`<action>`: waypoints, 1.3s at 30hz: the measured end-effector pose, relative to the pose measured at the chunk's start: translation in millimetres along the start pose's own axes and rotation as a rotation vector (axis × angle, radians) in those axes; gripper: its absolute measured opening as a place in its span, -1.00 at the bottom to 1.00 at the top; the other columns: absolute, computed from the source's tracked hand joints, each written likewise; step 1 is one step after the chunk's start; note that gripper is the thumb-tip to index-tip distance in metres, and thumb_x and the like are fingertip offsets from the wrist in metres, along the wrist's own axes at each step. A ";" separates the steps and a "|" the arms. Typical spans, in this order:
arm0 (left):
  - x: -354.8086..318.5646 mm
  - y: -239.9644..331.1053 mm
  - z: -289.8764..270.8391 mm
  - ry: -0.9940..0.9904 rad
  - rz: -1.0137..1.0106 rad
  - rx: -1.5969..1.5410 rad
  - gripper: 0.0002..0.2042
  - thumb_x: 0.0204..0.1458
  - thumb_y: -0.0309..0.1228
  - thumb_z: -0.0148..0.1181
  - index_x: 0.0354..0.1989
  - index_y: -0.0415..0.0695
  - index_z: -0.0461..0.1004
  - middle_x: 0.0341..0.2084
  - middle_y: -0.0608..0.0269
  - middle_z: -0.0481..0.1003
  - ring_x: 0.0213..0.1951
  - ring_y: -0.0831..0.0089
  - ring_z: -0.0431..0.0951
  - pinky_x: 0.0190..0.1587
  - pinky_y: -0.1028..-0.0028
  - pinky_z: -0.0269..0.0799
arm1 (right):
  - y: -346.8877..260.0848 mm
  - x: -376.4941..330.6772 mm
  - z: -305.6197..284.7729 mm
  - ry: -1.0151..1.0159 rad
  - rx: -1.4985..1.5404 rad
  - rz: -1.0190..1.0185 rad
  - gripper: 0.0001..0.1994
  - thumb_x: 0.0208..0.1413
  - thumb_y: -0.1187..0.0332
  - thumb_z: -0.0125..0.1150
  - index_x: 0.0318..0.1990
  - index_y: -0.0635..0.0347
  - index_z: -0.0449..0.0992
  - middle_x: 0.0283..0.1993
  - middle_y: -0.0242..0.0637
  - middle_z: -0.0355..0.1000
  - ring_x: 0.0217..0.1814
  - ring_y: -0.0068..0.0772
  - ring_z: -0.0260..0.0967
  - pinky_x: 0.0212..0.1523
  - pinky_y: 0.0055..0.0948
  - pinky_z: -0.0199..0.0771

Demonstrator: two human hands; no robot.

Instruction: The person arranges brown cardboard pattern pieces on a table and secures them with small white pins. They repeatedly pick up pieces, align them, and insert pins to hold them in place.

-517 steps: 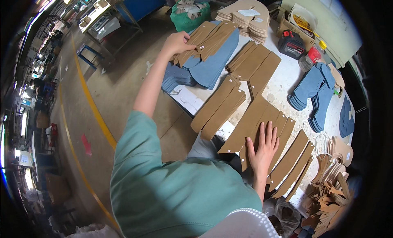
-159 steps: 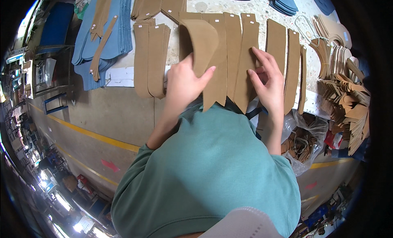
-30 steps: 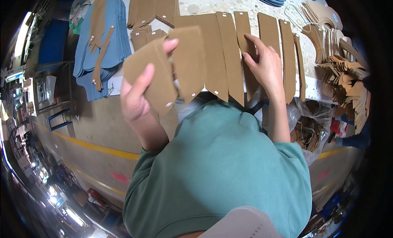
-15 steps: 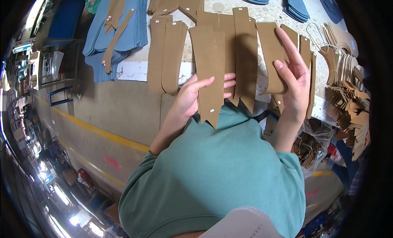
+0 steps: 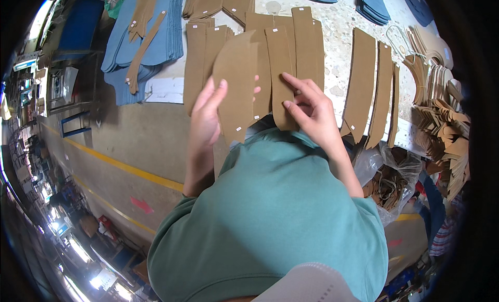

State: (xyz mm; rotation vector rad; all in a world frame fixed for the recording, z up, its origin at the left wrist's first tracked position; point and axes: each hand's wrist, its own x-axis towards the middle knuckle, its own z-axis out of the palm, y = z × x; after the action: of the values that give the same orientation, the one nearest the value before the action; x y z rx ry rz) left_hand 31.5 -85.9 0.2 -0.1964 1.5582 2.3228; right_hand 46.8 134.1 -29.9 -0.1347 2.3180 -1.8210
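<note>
Cardboard pattern piece (image 5: 236,86), curved along one edge, sits at upper centre of the frame, long axis near vertical. We find the left hand (image 5: 205,120) closed on its lower left edge, fingers behind and thumb in front. The right hand (image 5: 312,112) is just right of it, half open, fingertips pressing a cardboard strip (image 5: 280,73) flat on the table (image 5: 338,47).

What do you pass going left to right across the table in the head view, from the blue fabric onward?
Stack of blue fabric pieces → left hand holding a curved brown cardboard pattern piece → right hand → long brown cardboard strips → heap of small brown cardboard cutouts.
</note>
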 end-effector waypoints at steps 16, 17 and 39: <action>14.3 -10.5 4.1 0.062 0.205 -0.159 -0.52 0.26 -0.40 -0.14 0.36 -0.08 0.01 0.16 -0.21 0.34 -0.09 0.20 0.57 -0.04 0.32 0.52 | 9.4 33.0 -35.5 0.425 -0.549 0.051 -0.82 -0.02 0.36 0.32 -0.27 0.17 0.50 -0.37 -0.26 0.49 -0.30 -0.25 0.46 -0.23 -0.28 0.44; 15.6 -10.9 -0.8 0.081 0.216 -0.195 -0.51 0.26 -0.39 -0.14 0.36 -0.07 0.00 0.16 -0.20 0.34 -0.10 0.23 0.57 -0.04 0.33 0.52 | 8.2 32.0 -34.9 0.416 -0.432 0.077 -0.83 0.01 0.40 0.29 -0.22 0.17 0.50 -0.36 -0.25 0.50 -0.31 -0.28 0.48 -0.24 -0.31 0.47; 12.3 -8.4 -30.1 0.110 0.184 -0.394 -0.54 0.25 -0.29 -0.12 0.31 -0.09 0.10 0.12 -0.11 0.38 -0.24 0.39 0.55 -0.15 0.43 0.53 | 17.0 23.5 -55.3 0.158 0.268 0.196 -0.57 0.17 0.60 0.07 0.21 0.15 0.37 -0.35 -0.45 0.49 -0.34 -0.72 0.43 -0.28 -0.62 0.51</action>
State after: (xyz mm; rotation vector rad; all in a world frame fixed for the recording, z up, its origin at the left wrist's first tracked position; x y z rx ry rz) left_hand 20.8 -108.1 -22.5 -0.2900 1.1909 2.7923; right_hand 13.3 186.5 -36.0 0.2745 2.0678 -2.0790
